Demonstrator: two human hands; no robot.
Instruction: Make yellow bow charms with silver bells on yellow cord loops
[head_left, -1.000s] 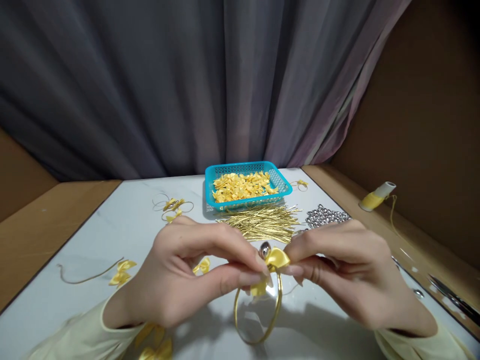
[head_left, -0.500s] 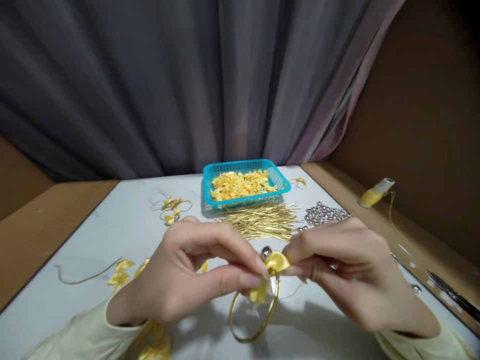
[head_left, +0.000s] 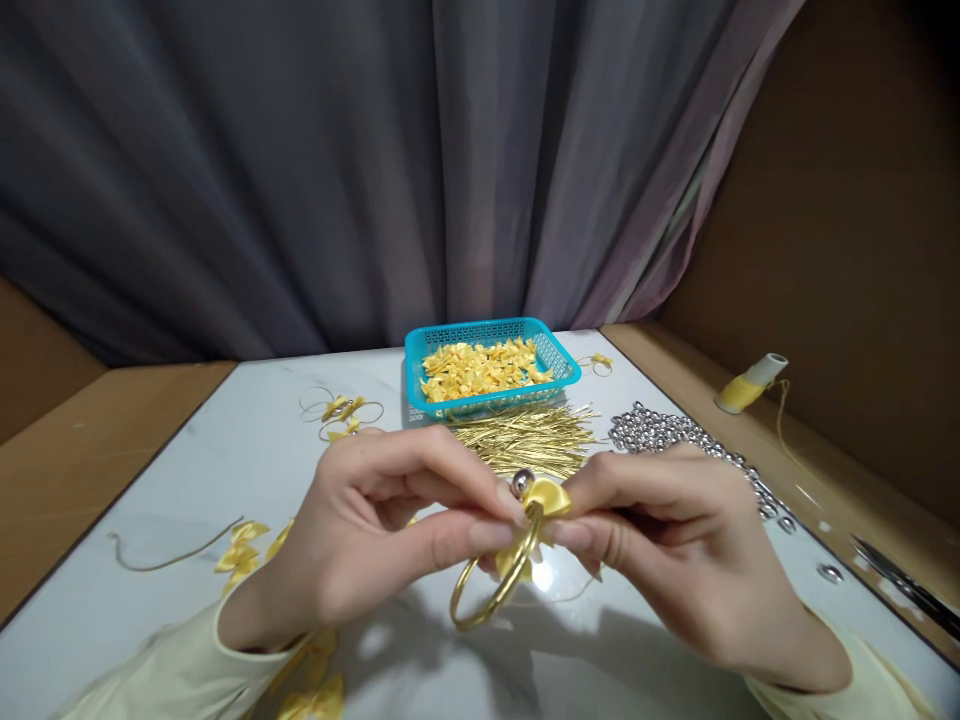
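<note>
A yellow satin bow (head_left: 547, 496) is pinched between my two hands above the near part of the table. My left hand (head_left: 382, 530) grips its left side with thumb and fingertips, beside a round silver bell-like bead (head_left: 523, 484). On the bow's right side, the thumb and forefinger of my right hand (head_left: 675, 540) are closed. Below the bow hangs a loop of gold cord (head_left: 480, 625). A thin thread (head_left: 559, 600) trails beneath my right fingers. The knot and part of the bow are hidden by my fingertips.
A blue basket (head_left: 491, 408) of yellow bows stands at the back, with gold ties (head_left: 529, 440) before it. Silver beads (head_left: 660, 430) lie right. A thread spool (head_left: 752, 383) and dark scissors (head_left: 904, 585) sit at the right edge. Loose bows (head_left: 241, 548) lie left.
Both hands have shifted slightly left, and my right hand has come closer to the left. The gold loop has swung up and tilted. More of the silver beads now show.
</note>
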